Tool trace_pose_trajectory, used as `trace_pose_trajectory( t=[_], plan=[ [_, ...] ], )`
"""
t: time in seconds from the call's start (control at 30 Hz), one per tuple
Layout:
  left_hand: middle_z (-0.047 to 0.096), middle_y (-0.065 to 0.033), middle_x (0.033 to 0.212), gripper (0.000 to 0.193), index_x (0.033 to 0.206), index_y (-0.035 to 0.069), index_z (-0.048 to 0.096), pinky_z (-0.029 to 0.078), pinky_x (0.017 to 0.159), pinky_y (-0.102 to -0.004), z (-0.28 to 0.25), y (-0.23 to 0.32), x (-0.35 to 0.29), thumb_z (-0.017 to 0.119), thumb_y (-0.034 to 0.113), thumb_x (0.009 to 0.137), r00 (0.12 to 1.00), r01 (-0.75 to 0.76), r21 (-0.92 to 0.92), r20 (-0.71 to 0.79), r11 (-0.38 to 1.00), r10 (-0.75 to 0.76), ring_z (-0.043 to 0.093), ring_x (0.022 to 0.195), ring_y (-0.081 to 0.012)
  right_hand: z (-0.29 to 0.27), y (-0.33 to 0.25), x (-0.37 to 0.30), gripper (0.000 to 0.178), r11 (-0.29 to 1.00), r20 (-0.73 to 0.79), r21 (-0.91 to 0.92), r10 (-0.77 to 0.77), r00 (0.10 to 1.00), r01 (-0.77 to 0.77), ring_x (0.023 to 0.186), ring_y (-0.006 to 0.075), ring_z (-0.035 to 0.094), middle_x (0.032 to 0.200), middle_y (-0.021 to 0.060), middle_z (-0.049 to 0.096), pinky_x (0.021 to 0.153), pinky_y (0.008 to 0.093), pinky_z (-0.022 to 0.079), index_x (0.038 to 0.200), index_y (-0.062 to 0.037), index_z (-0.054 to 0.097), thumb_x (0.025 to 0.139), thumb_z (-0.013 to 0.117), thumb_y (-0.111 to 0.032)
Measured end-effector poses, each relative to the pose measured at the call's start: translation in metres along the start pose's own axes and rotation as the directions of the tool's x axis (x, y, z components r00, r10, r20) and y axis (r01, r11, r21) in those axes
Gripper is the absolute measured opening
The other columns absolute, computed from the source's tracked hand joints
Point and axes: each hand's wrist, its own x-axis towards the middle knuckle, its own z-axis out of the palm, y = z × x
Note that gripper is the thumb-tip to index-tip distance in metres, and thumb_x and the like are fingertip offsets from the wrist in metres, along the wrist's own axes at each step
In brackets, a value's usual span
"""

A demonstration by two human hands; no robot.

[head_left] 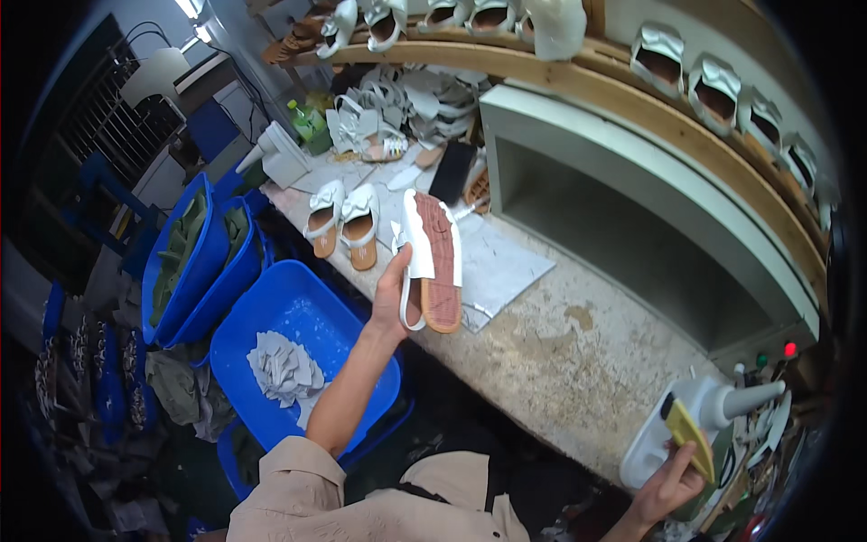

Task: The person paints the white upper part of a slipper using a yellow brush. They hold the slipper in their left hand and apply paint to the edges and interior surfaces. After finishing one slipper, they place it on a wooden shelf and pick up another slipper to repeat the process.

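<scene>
My left hand point(390, 294) is closed around the side of a white sandal point(441, 253), held up over the workbench with its reddish-brown underside showing and a strap hanging at its left. At the lower right, my right hand point(670, 488) grips a flat yellow tool point(694, 444) with a black end; its exact kind I cannot tell. That tool is in front of a white bottle with a long spout point(646, 434) near the bench's right end. Left of the held sandal, a pair of white sandals with bows point(359, 217) rests on the bench, soles down.
A grey box-shaped machine point(596, 226) with an open front stands along the bench point(578, 388). Above it, a curved wooden shelf point(506, 61) carries several white sandals. Blue tubs point(244, 316) are at the left, one with pale scraps inside. White straps point(424, 99) pile up behind.
</scene>
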Motion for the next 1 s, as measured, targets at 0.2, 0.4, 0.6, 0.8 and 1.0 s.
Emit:
trace_pose_trajectory(
  t=[0.2, 0.4, 0.6, 0.8, 1.0],
  plan=[
    [0.058, -0.0099, 0.132, 0.054, 0.143, 0.005, 0.041, 0.05, 0.098, -0.0386, -0.008, 0.055, 0.067, 0.04, 0.042, 0.104, 0.982, -0.135, 0.138, 0.153, 0.981, 0.114, 0.06, 0.115, -0.0222, 0.024, -0.012, -0.001, 0.02, 0.975, 0.125, -0.203, 0.12, 0.985, -0.093, 0.081, 0.0214, 0.066, 0.092, 0.0144, 0.071, 0.076, 0.0349, 0.051, 0.102, 0.0062, 0.07, 0.094, 0.066, -0.012],
    [0.063, -0.0102, 0.126, 0.046, 0.134, 0.003, 0.051, 0.052, 0.097, -0.0386, 0.048, 0.098, 0.133, 0.046, 0.038, 0.103, 0.906, -0.283, 0.054, 0.343, 0.958, 0.249, 0.063, 0.112, -0.0218, 0.036, -0.009, -0.002, 0.019, 0.985, 0.121, -0.09, 0.156, 0.98, -0.146, 0.078, 0.0198, 0.064, 0.09, 0.0128, 0.069, 0.071, 0.0326, 0.051, 0.1, 0.0078, 0.066, 0.094, 0.065, -0.01],
    [0.062, -0.0032, 0.124, 0.037, 0.131, 0.011, 0.052, 0.051, 0.101, -0.0347, 0.113, 0.125, 0.141, 0.062, 0.02, 0.097, 0.755, -0.548, -0.046, 0.403, 0.835, 0.517, 0.061, 0.113, -0.0178, 0.036, -0.03, 0.001, 0.017, 0.978, 0.129, -0.123, 0.186, 0.974, -0.171, 0.078, 0.0187, 0.064, 0.088, 0.0105, 0.07, 0.073, 0.0336, 0.05, 0.097, 0.0058, 0.069, 0.093, 0.068, -0.011],
    [0.056, -0.0008, 0.119, 0.051, 0.133, 0.015, 0.043, 0.052, 0.089, -0.0297, 0.253, 0.154, 0.121, 0.071, 0.016, 0.091, 0.359, -0.906, -0.07, 0.4, 0.418, 0.844, 0.058, 0.107, -0.0125, 0.02, -0.023, 0.004, 0.017, 0.977, 0.092, -0.105, 0.195, 0.977, -0.185, 0.078, 0.0179, 0.064, 0.089, 0.0099, 0.07, 0.073, 0.0338, 0.051, 0.096, 0.0043, 0.069, 0.093, 0.068, -0.012],
    [0.047, -0.0125, 0.113, 0.052, 0.119, 0.012, 0.041, 0.052, 0.088, -0.0397, 0.42, 0.155, 0.153, 0.078, 0.012, 0.082, 0.002, -0.975, -0.198, 0.449, 0.101, 0.894, 0.052, 0.108, -0.0205, 0.012, -0.03, -0.001, 0.016, 0.984, 0.116, -0.093, 0.165, 0.979, -0.155, 0.078, 0.0177, 0.065, 0.088, 0.0089, 0.07, 0.073, 0.0342, 0.051, 0.097, 0.0038, 0.069, 0.092, 0.069, -0.011]
  ],
)
